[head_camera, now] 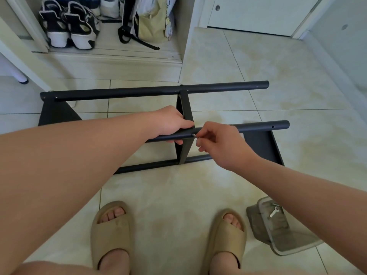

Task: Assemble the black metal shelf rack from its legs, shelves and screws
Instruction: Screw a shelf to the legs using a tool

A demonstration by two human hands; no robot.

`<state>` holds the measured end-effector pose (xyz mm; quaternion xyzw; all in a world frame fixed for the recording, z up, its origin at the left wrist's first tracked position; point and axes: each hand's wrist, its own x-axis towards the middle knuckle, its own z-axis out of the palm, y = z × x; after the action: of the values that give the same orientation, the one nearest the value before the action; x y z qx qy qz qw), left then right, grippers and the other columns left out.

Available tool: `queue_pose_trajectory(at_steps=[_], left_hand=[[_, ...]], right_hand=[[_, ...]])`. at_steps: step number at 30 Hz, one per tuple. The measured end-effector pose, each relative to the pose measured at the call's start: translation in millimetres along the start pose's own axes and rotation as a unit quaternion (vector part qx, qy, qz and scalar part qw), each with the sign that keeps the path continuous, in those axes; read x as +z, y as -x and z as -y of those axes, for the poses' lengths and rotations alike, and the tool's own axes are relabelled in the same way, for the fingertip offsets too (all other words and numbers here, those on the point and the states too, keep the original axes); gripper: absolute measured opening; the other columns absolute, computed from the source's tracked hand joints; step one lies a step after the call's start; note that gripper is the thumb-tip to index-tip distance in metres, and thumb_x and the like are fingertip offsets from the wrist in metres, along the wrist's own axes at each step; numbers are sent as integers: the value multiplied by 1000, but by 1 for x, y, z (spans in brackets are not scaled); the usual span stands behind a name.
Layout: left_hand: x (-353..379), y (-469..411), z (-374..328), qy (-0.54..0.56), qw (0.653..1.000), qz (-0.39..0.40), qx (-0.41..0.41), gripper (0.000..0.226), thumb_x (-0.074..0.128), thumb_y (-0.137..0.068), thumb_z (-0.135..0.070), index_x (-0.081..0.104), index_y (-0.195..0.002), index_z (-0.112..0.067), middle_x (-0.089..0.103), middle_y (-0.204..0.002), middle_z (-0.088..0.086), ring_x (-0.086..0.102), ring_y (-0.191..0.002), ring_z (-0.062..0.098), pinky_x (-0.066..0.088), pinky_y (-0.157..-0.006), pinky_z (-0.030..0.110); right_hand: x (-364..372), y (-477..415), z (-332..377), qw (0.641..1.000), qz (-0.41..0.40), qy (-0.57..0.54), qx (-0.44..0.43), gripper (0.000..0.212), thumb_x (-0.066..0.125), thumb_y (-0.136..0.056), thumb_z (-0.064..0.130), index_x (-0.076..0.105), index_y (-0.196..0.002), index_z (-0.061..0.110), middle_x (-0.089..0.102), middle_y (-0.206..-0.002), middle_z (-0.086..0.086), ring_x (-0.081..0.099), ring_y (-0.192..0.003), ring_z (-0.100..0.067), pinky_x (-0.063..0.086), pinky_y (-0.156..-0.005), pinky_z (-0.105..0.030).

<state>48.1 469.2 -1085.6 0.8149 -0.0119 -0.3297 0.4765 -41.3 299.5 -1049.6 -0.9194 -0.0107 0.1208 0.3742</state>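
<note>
The black metal rack lies on its side on the tiled floor. One leg tube (pixel 155 90) runs across the far side, another leg tube (pixel 258 127) across the middle, and a third tube (pixel 151 165) lies nearest me. A shelf panel (pixel 185 108) stands on edge between them; further shelf panels show at the left (pixel 57 114) and right (pixel 266 143). My left hand (pixel 170 124) grips the middle leg tube where the shelf panel meets it. My right hand (pixel 220 143) pinches a small silver screw (pixel 195 135) against that tube.
A clear plastic tray (pixel 282 231) with a small silver wrench (pixel 275 212) sits on the floor at the lower right. My feet in tan slippers (pixel 111 231) stand close to the rack. Shoes (pixel 67 26) and a bag (pixel 151 22) fill the open cabinet ahead.
</note>
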Motion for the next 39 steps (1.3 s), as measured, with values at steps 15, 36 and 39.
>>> queue_pose_trajectory(at_steps=[15,36,39], left_hand=[[-5,-8,-5,1,1000,-11,-9,32,61,-97,-33,69,-101,-3,76,-75,6,75,-66,18,52,-45,21],[0,-6,8,-15,997,33,-65,37,50,-102,-41,69,-97,-9,75,-69,3,72,-58,15,51,-46,21],[-1,-4,6,-29,997,32,-68,38,51,-102,-43,68,-97,-10,75,-69,2,73,-60,15,54,-49,22]], right_hand=[[7,-20,0,1000,-15,-22,14,20,62,-96,12,63,-85,29,72,-78,6,69,-72,0,60,-79,-30],[21,-12,-3,999,17,24,20,14,59,-97,13,63,-86,21,72,-81,-1,71,-77,-14,59,-69,-33],[22,-11,-2,999,22,48,2,9,59,-98,14,64,-92,16,72,-84,-5,70,-82,-21,58,-76,-42]])
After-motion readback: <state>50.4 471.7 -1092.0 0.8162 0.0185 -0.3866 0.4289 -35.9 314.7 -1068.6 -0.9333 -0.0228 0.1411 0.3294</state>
